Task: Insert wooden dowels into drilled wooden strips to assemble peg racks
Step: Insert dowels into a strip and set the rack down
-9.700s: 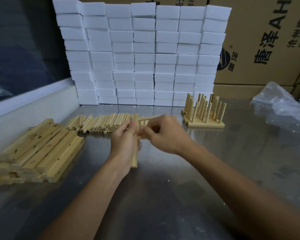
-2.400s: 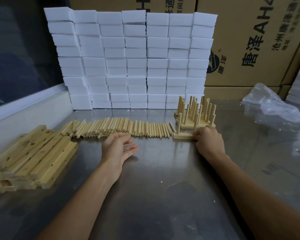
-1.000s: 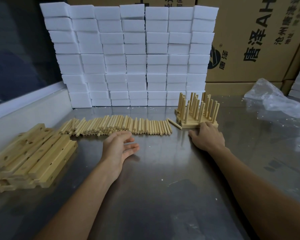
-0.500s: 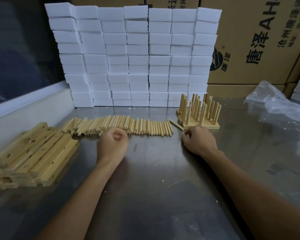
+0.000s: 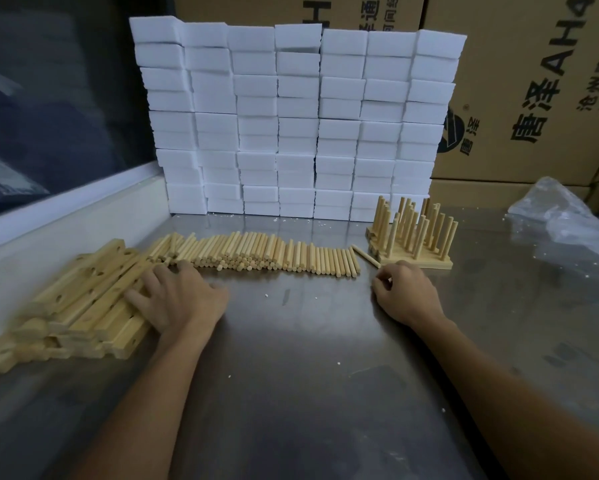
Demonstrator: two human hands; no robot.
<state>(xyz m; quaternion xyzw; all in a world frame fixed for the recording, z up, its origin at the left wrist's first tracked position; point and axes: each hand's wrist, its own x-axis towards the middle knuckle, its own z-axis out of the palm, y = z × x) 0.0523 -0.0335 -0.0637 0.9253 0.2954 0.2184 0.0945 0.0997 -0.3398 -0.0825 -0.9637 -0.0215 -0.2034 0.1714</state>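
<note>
On the far left of the tabletop (image 5: 291,393) lay a pile of drilled wooden strips (image 5: 73,306), some with round holes showing on top. The left hand (image 5: 176,299) rested on the near right edge of that pile. Its fingers were spread out and mostly flat on the wood. It looked like the hand had not yet closed its grip on one strip, though the fingertips were a bit blurry, so that was hard to tell for sure.

The step in hand seemed to be picking the next strip. To do it well, the hand should take just the top strip by its long sides and lift it gently, so the rest of the pile did not slide. The holes should face up when it was set down in the open middle.

Just behind the hand ran a long row of loose dowels (image 5: 256,252), lying side by side. One stray dowel (image 5: 366,255) lay at a slant at the row's right end.

The right hand (image 5: 407,294) sat on the tabletop near that stray dowel, its fingers curled in loosely and holding nothing. It was in a good spot to pick a dowel next.

Just behind it stood the finished peg racks (image 5: 412,237), packed close with their pegs upright. White foam blocks (image 5: 298,119) were stacked at the back.
</note>
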